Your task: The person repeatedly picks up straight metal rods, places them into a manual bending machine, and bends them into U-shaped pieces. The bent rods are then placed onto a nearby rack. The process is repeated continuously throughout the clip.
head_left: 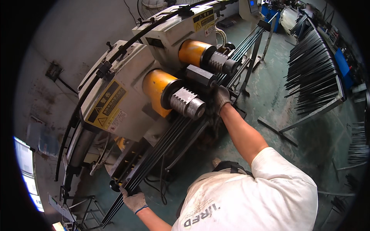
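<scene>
In the lower left, my left hand point(135, 201), in a pale work glove with a blue cuff edge, is closed around a bundle of long thin dark metal rods point(160, 145). The rods run diagonally along the front of a grey machine point(127, 92). My right hand point(221, 99), gloved too, reaches to the machine's middle, beside the end of a dark hexagonal bar point(200, 75). Its fingers point down behind the hand, and whether they grip anything is hidden. Two yellow collars point(158, 86) with ridged steel cylinders point(187, 103) stick out above the rods.
A rack point(334, 65) at the right carries many dark rods hanging side by side. A metal floor bar point(277, 131) extends from its foot. More rods point(248, 40) lie on the support beyond the machine. Dark cables point(163, 184) hang below the near side.
</scene>
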A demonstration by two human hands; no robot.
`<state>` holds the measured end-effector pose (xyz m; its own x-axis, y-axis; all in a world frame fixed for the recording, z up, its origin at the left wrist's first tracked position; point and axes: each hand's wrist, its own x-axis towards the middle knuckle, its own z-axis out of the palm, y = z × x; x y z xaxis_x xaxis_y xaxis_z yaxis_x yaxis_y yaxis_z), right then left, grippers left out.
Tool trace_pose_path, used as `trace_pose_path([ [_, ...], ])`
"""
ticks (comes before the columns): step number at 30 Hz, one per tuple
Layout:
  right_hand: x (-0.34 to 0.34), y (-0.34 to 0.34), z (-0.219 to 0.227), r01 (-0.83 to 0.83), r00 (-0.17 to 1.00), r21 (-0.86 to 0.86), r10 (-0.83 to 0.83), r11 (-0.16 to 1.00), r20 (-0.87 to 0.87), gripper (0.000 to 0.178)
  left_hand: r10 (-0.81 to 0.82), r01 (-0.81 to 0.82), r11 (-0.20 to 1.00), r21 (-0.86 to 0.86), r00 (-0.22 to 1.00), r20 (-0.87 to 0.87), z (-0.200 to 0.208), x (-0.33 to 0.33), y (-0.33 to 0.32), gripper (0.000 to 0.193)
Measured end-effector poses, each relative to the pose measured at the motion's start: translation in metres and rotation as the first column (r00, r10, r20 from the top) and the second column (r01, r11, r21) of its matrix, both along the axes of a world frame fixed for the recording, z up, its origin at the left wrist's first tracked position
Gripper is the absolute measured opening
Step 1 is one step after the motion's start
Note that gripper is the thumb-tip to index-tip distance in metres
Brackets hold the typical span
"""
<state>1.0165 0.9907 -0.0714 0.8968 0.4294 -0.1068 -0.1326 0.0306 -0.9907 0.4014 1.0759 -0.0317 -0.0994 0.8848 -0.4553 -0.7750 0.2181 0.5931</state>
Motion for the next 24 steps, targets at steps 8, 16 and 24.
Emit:
trace_pose_path([
  [8,-0.021,-0.031,-0.037,0.067,0.997,0.277,-0.074,0.959,0.017,0.038,0.076,-0.079,0.997,-0.017,0.989,-0.123,-0.011,-0.009,0.011,0.045],
  [16,-0.056,-0.065,-0.028,0.198,0.954,0.269,-0.123,0.943,-0.272,0.035,-0.034,0.035,0.999,-0.014,0.998,0.055,0.002,0.085,-0.017,0.041],
  [24,-0.060,-0.124,-0.085,0.116,0.955,0.005,-0.111,0.993,-0.273,0.043,0.079,-0.083,0.995,0.057,0.994,0.069,0.010,0.042,-0.015,0.041],
])
